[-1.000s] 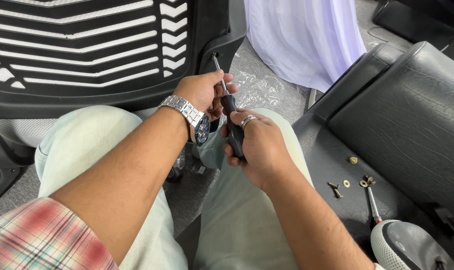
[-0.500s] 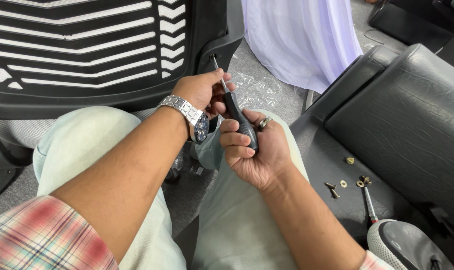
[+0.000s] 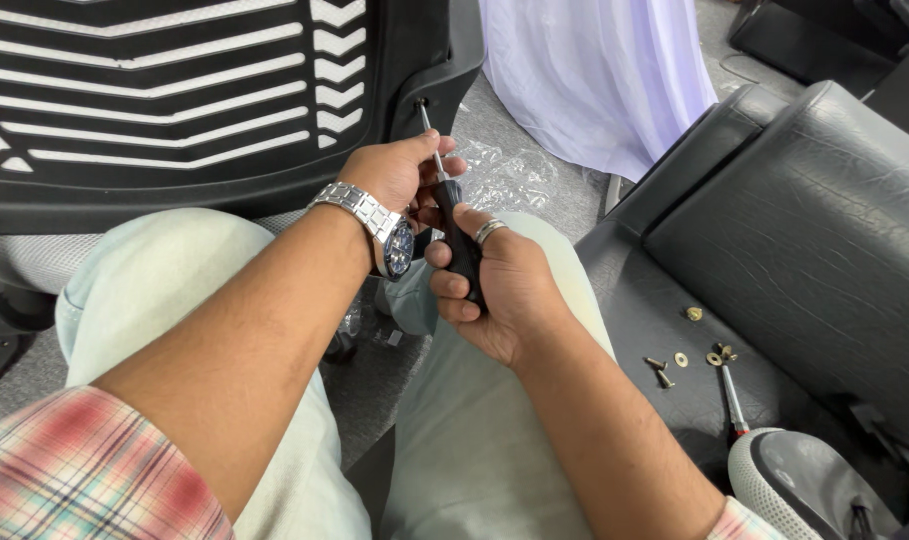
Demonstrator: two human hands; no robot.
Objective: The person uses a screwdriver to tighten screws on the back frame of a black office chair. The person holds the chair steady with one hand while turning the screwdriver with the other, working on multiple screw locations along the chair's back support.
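Our right hand (image 3: 499,285) grips the screwdriver (image 3: 452,215) handle; our left hand (image 3: 399,175) pinches its shaft, tip at the chair back's (image 3: 174,110) right edge.

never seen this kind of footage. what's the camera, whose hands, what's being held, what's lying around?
One view, from a camera worn on a person's head, looking down at their own lap and arms. The right hand grips a black-handled screwdriver; its shaft runs up to a hole in the black slatted chair back. The left hand, with a watch on its wrist, steadies the shaft. On the dark panel to the right lie a few loose screws and a second screwdriver. Clear plastic wrap lies on the floor.
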